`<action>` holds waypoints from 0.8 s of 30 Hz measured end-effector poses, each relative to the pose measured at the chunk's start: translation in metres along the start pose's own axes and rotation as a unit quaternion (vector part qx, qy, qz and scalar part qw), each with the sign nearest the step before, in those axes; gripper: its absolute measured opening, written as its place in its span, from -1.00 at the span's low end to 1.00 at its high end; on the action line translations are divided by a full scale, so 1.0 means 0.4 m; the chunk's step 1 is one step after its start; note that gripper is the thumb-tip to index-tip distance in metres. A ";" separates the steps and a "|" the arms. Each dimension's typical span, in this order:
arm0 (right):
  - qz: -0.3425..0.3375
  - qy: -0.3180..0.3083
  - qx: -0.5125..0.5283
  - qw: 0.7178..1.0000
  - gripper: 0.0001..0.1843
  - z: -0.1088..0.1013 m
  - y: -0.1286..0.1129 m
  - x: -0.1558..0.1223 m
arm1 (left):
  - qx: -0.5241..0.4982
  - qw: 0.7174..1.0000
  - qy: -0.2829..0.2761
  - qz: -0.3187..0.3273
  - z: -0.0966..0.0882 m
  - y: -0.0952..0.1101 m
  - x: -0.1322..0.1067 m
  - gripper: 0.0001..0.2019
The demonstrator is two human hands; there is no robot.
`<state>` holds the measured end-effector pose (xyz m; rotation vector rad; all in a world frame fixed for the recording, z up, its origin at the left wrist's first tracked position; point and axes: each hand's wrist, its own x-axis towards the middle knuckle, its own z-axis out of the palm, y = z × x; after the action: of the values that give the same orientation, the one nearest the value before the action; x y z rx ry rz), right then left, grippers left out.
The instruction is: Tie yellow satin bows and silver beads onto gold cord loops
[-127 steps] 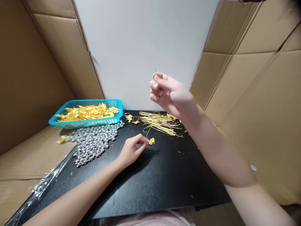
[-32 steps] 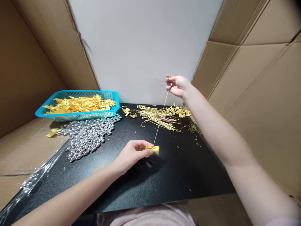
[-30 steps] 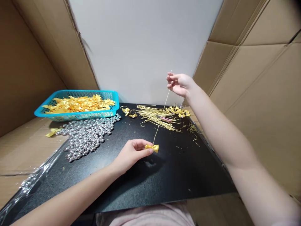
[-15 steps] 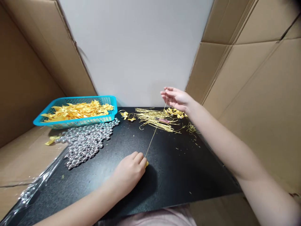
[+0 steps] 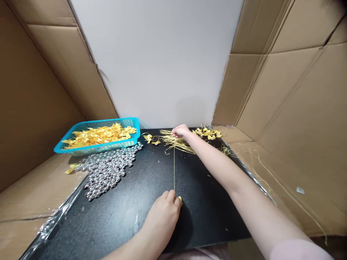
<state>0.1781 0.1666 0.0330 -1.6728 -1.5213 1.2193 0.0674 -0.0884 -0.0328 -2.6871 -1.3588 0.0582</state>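
Observation:
My left hand (image 5: 164, 213) is closed low over the black table, with a small yellow ribbon piece (image 5: 180, 199) showing at its fingertips. From this hand a thin gold cord (image 5: 174, 168) runs straight away from me toward my right hand (image 5: 180, 131). My right hand is closed at the cord's far end, above a pile of cut gold cords (image 5: 180, 146). Its fingertips are small and partly hidden. Just left of the pile lie a few yellow bows with cord loops (image 5: 155, 141), and more finished-looking bows (image 5: 208, 133) lie to its right.
A turquoise basket (image 5: 94, 148) of yellow ribbon bows (image 5: 105, 135) stands at the back left. Many silver beads (image 5: 108, 169) spread in front of it, beside a loose yellow bow (image 5: 72, 168). Cardboard walls (image 5: 292, 108) enclose both sides. Cord scraps (image 5: 225, 148) lie at right.
My right hand has come down and left from its raised, loosely spread pose and closed near the cord pile. The cord now runs straight ahead. The pink tool on the pile is hidden now.

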 end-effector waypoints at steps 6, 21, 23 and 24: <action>0.000 0.022 -0.145 0.989 -0.64 0.030 0.024 0.022 | -0.019 0.999 -0.041 0.002 -0.015 0.039 0.008 -0.75; -0.134 -0.026 -0.385 0.913 -0.66 -0.033 0.039 -0.034 | -0.131 0.988 -0.053 -0.061 -0.076 0.064 0.022 -0.81; -0.157 -0.055 -0.413 0.896 -0.70 -0.076 0.056 -0.067 | -0.183 0.980 -0.041 -0.066 -0.099 0.044 0.011 -0.82; -0.163 -0.065 -0.426 0.888 -0.77 -0.094 0.066 -0.085 | -0.200 0.977 -0.032 -0.068 -0.110 0.029 0.007 -0.82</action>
<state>0.2256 0.1349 0.0343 -1.7126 -2.5353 0.4873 0.0823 -0.0974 0.0092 -2.9181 -1.7351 -0.1616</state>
